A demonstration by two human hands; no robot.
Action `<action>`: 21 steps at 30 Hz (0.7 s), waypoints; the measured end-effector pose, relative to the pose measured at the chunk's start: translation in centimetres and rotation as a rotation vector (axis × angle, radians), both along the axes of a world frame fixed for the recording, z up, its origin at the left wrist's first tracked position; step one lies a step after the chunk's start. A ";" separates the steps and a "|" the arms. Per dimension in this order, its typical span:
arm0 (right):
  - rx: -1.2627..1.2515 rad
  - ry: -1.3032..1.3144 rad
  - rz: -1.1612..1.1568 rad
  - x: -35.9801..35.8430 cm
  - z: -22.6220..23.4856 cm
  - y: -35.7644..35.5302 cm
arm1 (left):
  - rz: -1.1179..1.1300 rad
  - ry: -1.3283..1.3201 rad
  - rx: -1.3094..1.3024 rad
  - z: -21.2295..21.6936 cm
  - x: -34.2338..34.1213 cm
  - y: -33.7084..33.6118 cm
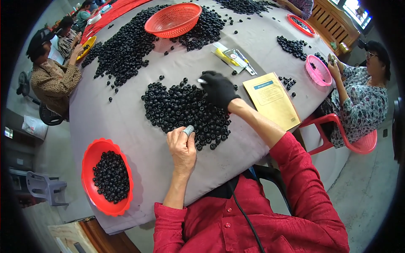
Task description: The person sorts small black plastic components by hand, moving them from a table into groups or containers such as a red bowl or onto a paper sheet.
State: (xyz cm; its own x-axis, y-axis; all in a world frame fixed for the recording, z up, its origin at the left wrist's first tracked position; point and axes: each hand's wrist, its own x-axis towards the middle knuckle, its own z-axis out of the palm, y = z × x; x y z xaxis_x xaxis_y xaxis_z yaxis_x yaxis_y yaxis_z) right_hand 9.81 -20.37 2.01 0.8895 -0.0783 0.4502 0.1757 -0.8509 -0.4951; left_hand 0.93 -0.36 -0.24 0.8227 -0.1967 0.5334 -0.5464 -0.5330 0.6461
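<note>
In the head view, a loose pile of round black beads (173,107) lies on the cloth-covered surface (147,181), set back a little from the near edge. The left hand (181,147), bare but for a grey cover (188,130) on one finger, is curled at the pile's near side; whether a bead is pinched inside it, I cannot tell. The right hand (219,89), in a black glove with one pale fingertip, is bent over the pile's far right side, and its grip is hidden too. A red bowl (89,177) of more beads stands by the surface's near left corner, and a yellow booklet (272,101) lies toward the right edge.

The step in hand looks like picking through the pile bead by bead. The next move probably calls for a light fingertip pinch on a single bead, leaving its neighbours undisturbed.
</note>
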 end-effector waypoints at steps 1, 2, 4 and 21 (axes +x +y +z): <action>-0.037 -0.061 -0.072 0.2 -0.4 -1.2 | -0.005 0.006 -0.012 0.1 0.0 -0.2; -0.105 -0.011 -0.113 0.4 -0.4 -2.3 | -0.001 0.005 -0.011 0.1 0.0 -0.2; -0.173 0.037 -0.155 0.7 -0.7 -4.0 | -0.015 0.004 -0.029 0.2 0.0 -0.2; 0.102 0.114 -0.134 -2.8 -1.6 -4.2 | -0.013 -0.002 -0.046 0.0 0.0 -0.2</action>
State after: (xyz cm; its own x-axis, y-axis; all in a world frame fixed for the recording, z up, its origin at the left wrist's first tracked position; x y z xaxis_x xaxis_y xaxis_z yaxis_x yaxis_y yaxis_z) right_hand 7.03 -24.59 0.41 0.9127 -0.2398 0.3308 0.0018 -0.8072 -0.5903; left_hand 0.90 -0.53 -0.19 0.8194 -0.1826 0.5434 -0.5540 -0.4959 0.6687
